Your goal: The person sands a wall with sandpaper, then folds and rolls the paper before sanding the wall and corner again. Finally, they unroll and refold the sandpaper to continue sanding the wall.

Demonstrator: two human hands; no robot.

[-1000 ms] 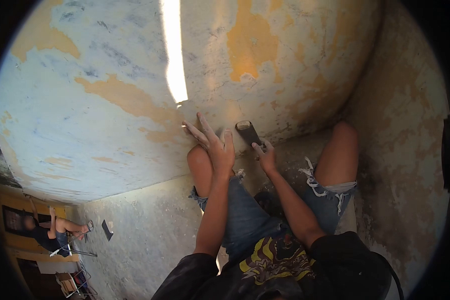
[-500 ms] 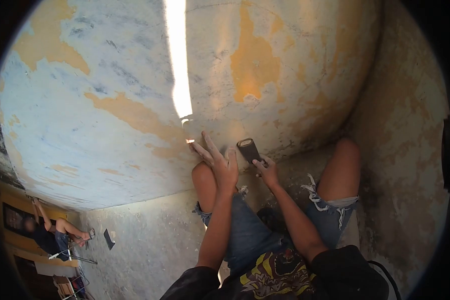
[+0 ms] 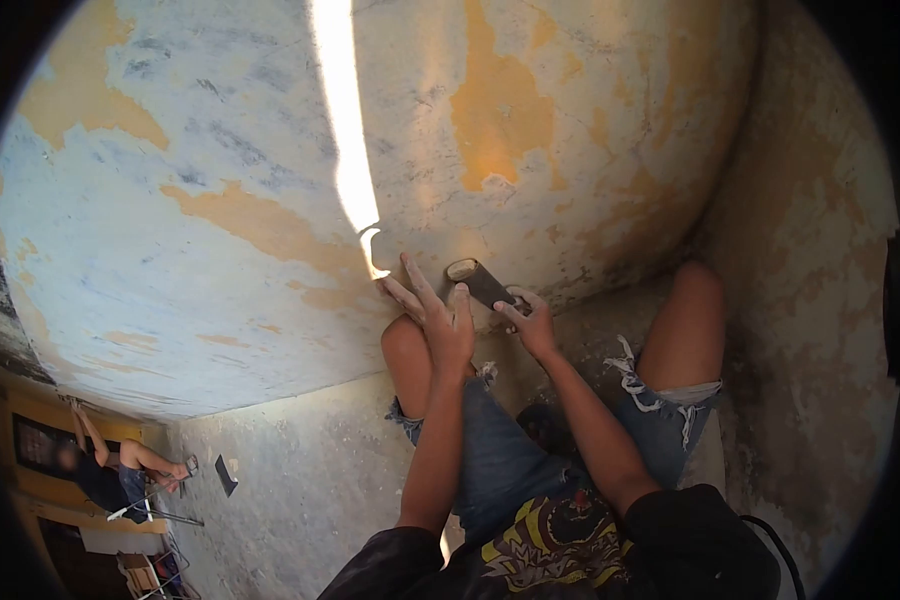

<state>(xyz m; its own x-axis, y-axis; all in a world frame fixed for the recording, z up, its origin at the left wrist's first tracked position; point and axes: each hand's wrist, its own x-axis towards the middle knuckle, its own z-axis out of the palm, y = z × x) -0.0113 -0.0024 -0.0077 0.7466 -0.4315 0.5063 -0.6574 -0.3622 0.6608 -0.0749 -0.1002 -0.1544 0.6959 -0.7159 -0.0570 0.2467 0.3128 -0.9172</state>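
Observation:
My right hand (image 3: 532,325) grips the near end of a dark sanding block (image 3: 491,288), which looks like sandpaper folded round a core with a pale far end. The block points up and left, close to the peeling wall (image 3: 270,130). To its left, my left hand (image 3: 440,325) holds nothing. Its dusty fingers are spread towards the wall, the fingertips beside the lower end of a bright strip of sunlight, and its thumb is close to the block's pale end.
Bare orange patches (image 3: 505,110) show through the wall's pale coat. A side wall (image 3: 820,200) rises at the right, meeting it in a corner. The grey floor (image 3: 290,480) stretches left, with a dark flat piece (image 3: 227,477) on it. Farther left, another person (image 3: 105,475) sits raised, arms up.
My right hand has brought the sanding block left and up, tilting it more towards my left hand. My left hand stays spread in nearly the same place. The view has shifted slightly.

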